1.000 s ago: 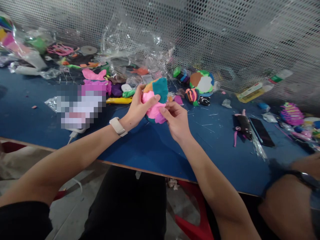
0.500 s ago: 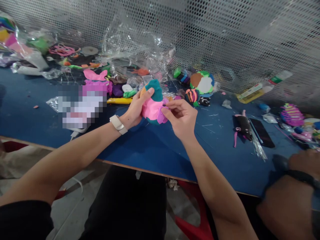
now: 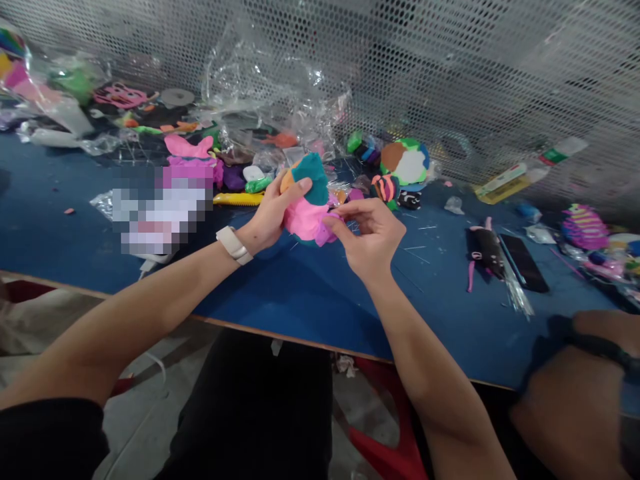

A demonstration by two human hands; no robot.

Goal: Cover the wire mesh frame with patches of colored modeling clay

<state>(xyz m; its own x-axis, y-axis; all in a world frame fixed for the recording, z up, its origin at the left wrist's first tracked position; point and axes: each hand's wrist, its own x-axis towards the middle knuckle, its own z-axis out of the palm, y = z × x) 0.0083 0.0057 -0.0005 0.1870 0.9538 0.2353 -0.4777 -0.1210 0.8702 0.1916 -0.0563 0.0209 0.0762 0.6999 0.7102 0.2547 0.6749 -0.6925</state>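
My left hand (image 3: 270, 215) is wrapped round a modelling clay figure (image 3: 302, 216) of pink, teal and orange, held above the table. Its thumb presses on the teal part at the top. On the figure's right side is a purple clay piece (image 3: 326, 231). My right hand (image 3: 374, 235) pinches the edge of that purple piece between thumb and forefinger. The figure's underside and the fingers behind it are hidden.
A blue table (image 3: 250, 287) carries a yellow cutter (image 3: 237, 199), a blurred-out phone (image 3: 170, 213), a black clay figure (image 3: 485, 252) and a dark phone (image 3: 525, 263). Plastic bags (image 3: 270, 87) lie along the mesh wall. Another person's arm (image 3: 575, 400) rests at the right.
The figure has turned slightly, its teal top tipping to the right. My right hand has shifted a little to the right, still pinching the purple edge.
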